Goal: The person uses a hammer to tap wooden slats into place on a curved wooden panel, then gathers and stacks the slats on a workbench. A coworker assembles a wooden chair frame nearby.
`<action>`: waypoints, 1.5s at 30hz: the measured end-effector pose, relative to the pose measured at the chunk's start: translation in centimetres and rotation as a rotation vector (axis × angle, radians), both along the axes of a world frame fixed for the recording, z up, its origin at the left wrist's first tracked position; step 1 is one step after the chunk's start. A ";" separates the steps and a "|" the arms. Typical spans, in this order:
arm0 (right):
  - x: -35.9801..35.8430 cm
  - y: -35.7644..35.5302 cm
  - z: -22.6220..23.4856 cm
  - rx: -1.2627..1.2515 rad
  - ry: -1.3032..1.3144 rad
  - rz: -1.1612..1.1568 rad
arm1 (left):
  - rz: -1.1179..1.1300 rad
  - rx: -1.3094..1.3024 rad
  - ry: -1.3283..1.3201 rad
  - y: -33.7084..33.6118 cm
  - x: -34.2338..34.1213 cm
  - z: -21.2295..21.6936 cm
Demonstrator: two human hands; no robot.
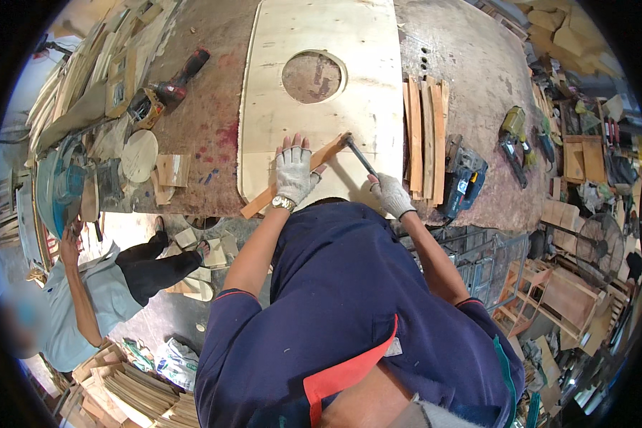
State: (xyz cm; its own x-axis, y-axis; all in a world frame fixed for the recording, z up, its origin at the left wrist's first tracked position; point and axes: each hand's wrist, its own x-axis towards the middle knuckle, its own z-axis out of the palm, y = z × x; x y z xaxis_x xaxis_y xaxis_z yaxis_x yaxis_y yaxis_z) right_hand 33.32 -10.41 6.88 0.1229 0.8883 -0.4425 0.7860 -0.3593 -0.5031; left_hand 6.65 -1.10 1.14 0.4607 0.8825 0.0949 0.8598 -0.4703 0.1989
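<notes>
A pale plywood board [367, 93] with a round cut-out lies on the worktable, reaching away from me. Across its near part runs a narrow wooden strip [328, 152], slanting from lower left to upper right. My left hand [294, 175], in a light fingerless-tipped glove, lies flat over this strip, fingers stretched out and the thumb apart. In my right hand [389, 195], gloved too, the fingers are wrapped round the handle of a hammer [362, 155]. The hammer's head is at the strip's far end; whether they touch I cannot tell.
Several wooden strips [426, 139] and a blue-black power tool [465, 178] lie right of the board. A red-black cordless drill [182, 78] lies at left. A person in a light shirt [93, 307] is at lower left. A fan [595, 246] stands at right.
</notes>
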 end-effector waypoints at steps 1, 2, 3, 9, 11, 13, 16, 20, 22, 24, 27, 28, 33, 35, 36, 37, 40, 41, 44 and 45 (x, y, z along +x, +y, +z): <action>-0.6 0.6 2.2 -0.020 0.018 0.001 | 0.013 0.001 0.009 0.3 -0.1 0.0; -1.3 0.9 4.2 0.001 0.021 -0.011 | 0.019 0.002 0.008 0.7 -0.1 0.0; -2.3 1.2 6.4 0.030 0.049 -0.089 | 0.021 -0.012 0.008 0.5 -0.1 0.4; -1.6 -0.9 -0.4 0.136 -0.003 -0.168 | 0.000 0.035 0.020 0.4 0.1 0.6; -1.1 -0.5 -0.3 0.066 -0.030 -0.133 | -0.025 0.070 0.024 0.2 -0.2 -0.3; -1.3 0.0 1.3 0.066 0.024 -0.219 | -0.048 0.039 -0.014 0.2 -0.1 -0.1; -1.4 0.3 2.2 0.172 0.056 -0.291 | -0.083 -0.100 -0.071 0.6 0.8 1.4; -1.5 1.4 5.5 0.308 0.090 -0.262 | -0.016 -0.023 -0.122 0.7 1.8 2.7; -1.8 2.0 7.9 0.416 0.108 -0.266 | 0.010 0.003 -0.118 1.4 2.3 3.7; -2.8 2.9 12.3 0.445 0.103 -0.254 | 0.019 0.050 -0.001 1.6 2.2 2.4; -3.5 2.7 15.7 0.807 0.190 -0.164 | 0.047 0.134 0.128 1.5 2.5 0.7; -3.7 2.4 15.3 0.869 0.190 -0.171 | 0.051 0.136 0.135 1.5 2.5 0.6; -1.0 0.9 2.1 0.385 0.063 -0.135 | 0.026 0.118 0.116 1.6 3.0 1.9; -0.5 1.3 0.8 0.044 -0.047 -0.235 | 0.016 0.144 0.113 1.3 2.9 1.1; 0.1 2.2 2.7 0.079 -0.033 -0.167 | 0.030 0.161 0.119 1.6 2.5 0.7; 0.3 3.5 4.2 0.169 0.013 -0.189 | 0.037 0.164 0.099 2.6 2.6 0.7; -1.6 2.7 7.2 0.610 -0.034 -0.211 | 0.027 0.117 0.075 1.7 2.5 0.5; -2.7 2.6 7.9 0.802 -0.072 -0.200 | 0.036 0.116 0.083 1.7 2.5 0.7; -2.3 1.1 3.9 0.727 0.077 -0.239 | 0.030 0.096 0.102 1.3 2.4 1.2; -2.5 1.4 3.3 0.353 -0.051 -0.188 | 0.035 0.109 0.109 1.4 2.2 0.7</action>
State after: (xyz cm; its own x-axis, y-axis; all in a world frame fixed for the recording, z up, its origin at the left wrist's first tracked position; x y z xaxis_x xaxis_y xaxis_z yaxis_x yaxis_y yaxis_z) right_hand 30.80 -9.00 10.22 0.3121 0.9445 -0.1031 0.7502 -0.3116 -0.5832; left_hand 8.82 0.26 1.80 0.4429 0.8853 0.1418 0.8896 -0.4536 0.0534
